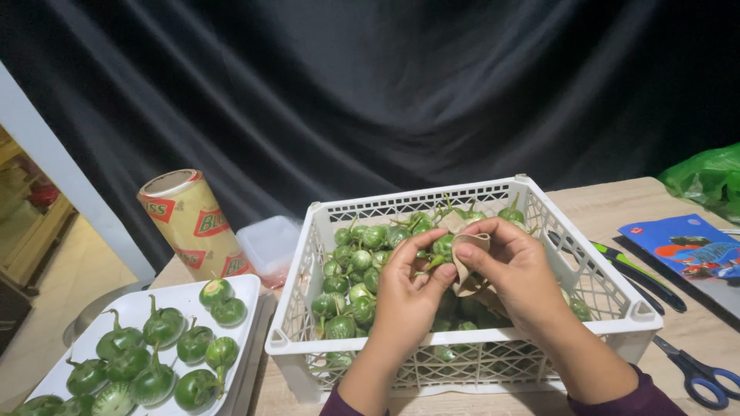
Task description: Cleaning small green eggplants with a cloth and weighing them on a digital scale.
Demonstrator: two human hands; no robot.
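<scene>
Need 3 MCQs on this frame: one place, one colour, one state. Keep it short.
1. Where are the scissors?
A. in the crate
B. on the table, right of the crate
C. on the tray

2. What colour is the crate?
A. white
B. blue
C. black

3. What do the left hand and right hand do?
A. rest flat on the table
B. pinch a tan band over the crate
C. hold the scissors

Answers: 1 B, they lie on the wood beside it; 2 A, its lattice walls are white; 3 B, fingers of both grip the band.

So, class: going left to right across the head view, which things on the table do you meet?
White tray of green eggplants → wrap roll → clear tub → white crate → scissors → green bag.
</scene>
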